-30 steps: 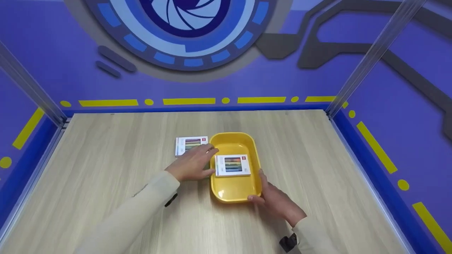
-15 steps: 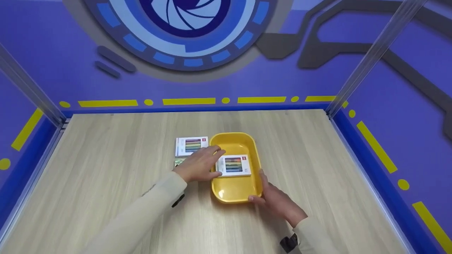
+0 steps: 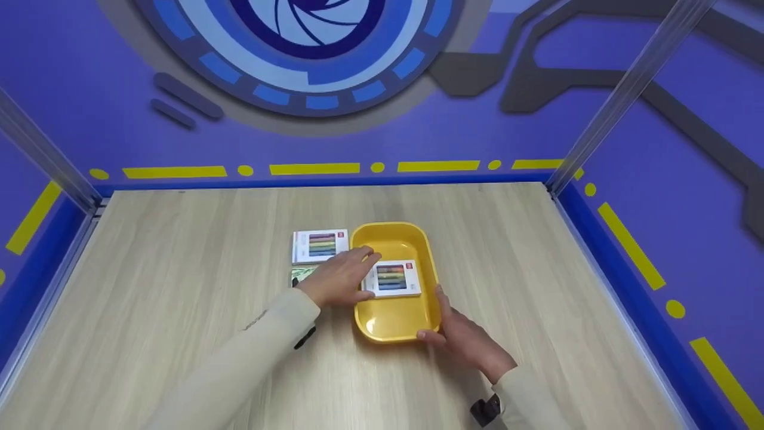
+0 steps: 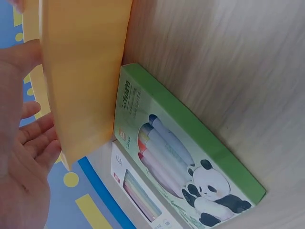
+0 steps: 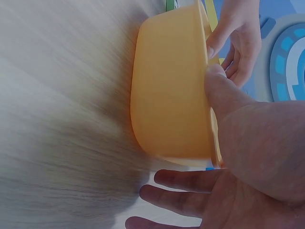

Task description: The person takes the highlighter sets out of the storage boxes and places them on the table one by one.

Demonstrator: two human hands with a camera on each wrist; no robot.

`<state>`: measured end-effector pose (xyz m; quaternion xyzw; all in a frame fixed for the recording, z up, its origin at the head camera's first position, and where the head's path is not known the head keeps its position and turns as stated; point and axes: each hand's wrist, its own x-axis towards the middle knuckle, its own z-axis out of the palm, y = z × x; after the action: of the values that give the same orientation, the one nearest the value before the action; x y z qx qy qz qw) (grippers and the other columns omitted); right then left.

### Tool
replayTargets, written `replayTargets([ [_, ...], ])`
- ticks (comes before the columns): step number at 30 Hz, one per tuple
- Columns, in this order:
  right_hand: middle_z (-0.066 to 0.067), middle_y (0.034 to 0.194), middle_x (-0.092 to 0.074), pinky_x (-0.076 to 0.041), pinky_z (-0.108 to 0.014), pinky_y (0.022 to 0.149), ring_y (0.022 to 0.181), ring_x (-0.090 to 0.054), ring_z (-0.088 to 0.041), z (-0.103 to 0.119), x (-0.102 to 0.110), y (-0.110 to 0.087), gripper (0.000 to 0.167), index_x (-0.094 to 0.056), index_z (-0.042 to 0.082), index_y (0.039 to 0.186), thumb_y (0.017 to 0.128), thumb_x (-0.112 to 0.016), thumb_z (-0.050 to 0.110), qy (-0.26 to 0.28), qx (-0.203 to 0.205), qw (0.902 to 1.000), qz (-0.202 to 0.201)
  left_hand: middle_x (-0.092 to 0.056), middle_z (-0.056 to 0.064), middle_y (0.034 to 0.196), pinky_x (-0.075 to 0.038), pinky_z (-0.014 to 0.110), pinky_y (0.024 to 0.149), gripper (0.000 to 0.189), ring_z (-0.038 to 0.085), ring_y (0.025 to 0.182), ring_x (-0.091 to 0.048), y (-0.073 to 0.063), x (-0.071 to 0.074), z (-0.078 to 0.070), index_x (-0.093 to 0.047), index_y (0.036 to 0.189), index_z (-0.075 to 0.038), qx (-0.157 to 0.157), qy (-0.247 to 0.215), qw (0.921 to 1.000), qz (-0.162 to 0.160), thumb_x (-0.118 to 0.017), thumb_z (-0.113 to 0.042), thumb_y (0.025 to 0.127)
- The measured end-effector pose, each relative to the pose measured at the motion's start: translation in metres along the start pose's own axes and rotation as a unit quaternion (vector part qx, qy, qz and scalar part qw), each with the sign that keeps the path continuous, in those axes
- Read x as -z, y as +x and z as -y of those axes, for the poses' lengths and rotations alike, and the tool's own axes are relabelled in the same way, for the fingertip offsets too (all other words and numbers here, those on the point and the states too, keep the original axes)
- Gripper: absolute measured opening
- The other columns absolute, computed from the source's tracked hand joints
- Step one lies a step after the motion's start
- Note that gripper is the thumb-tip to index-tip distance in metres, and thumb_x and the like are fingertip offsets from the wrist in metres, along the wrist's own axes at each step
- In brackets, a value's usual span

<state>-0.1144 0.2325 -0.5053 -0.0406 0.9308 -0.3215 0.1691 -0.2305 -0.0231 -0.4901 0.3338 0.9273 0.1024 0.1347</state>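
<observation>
A yellow tray (image 3: 394,325) stands on the table with a flat white box of coloured pens (image 3: 397,279) inside. My left hand (image 3: 340,278) reaches over the tray's left rim and holds that box at its left end, thumb on the near edge and fingers on the far edge. My right hand (image 3: 468,340) grips the near right corner of the tray, its thumb (image 5: 224,88) on the rim and its other fingers (image 5: 186,198) stretched along the side. Left of the tray lie another white pen box (image 3: 319,246) and a green panda box of pens (image 4: 162,148), partly covered by my left hand in the head view.
The wooden table (image 3: 197,286) reaches back to a blue-purple wall panel (image 3: 334,146). Similar panels with yellow marks close off the left and right sides. Clear posts (image 3: 627,89) rise at the back corners.
My left hand has moved right, further over the tray rim and onto the white box, uncovering more of the boxes on the table. My right hand stays at the tray's corner.
</observation>
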Motion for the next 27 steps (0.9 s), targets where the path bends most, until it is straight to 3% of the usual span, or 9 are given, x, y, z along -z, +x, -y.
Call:
replayTargets([
  [13, -0.017, 0.154, -0.035, -0.035, -0.052, 0.113, 0.135, -0.045, -0.029, 0.0005, 0.0020, 0.0004, 0.103, -0.001, 0.009, 0.156, 0.086, -0.066, 0.047, 0.010, -0.026, 0.9996, 0.010, -0.033, 0.004, 0.157, -0.031, 0.041, 0.118, 0.080, 0.021, 0.143, -0.034, 0.0033, 0.0008, -0.0065, -0.029, 0.152, -0.019, -0.001, 0.003, 1.0000, -0.002, -0.067, -0.046, 0.087],
  [21, -0.022, 0.149, -0.041, -0.037, -0.052, 0.111, 0.131, -0.048, -0.033, 0.0014, 0.0004, 0.0005, 0.099, -0.003, 0.005, 0.155, 0.088, -0.065, 0.044, -0.004, -0.004, 1.0000, 0.003, -0.030, 0.003, 0.158, -0.030, 0.042, 0.119, 0.081, 0.021, 0.145, -0.032, 0.0039, -0.0021, -0.0077, -0.027, 0.153, -0.021, 0.014, 0.003, 0.9999, 0.008, -0.067, -0.047, 0.087],
  [27, -0.024, 0.147, -0.042, -0.038, -0.052, 0.110, 0.131, -0.049, -0.032, 0.0024, 0.0032, -0.0005, 0.100, -0.005, 0.002, 0.154, 0.088, -0.065, 0.045, -0.012, 0.003, 0.9999, 0.003, -0.035, 0.005, 0.155, -0.031, 0.042, 0.118, 0.080, 0.022, 0.142, -0.036, 0.0072, -0.0011, -0.0104, -0.030, 0.152, -0.018, 0.005, 0.017, 0.9998, 0.008, -0.068, -0.045, 0.087],
])
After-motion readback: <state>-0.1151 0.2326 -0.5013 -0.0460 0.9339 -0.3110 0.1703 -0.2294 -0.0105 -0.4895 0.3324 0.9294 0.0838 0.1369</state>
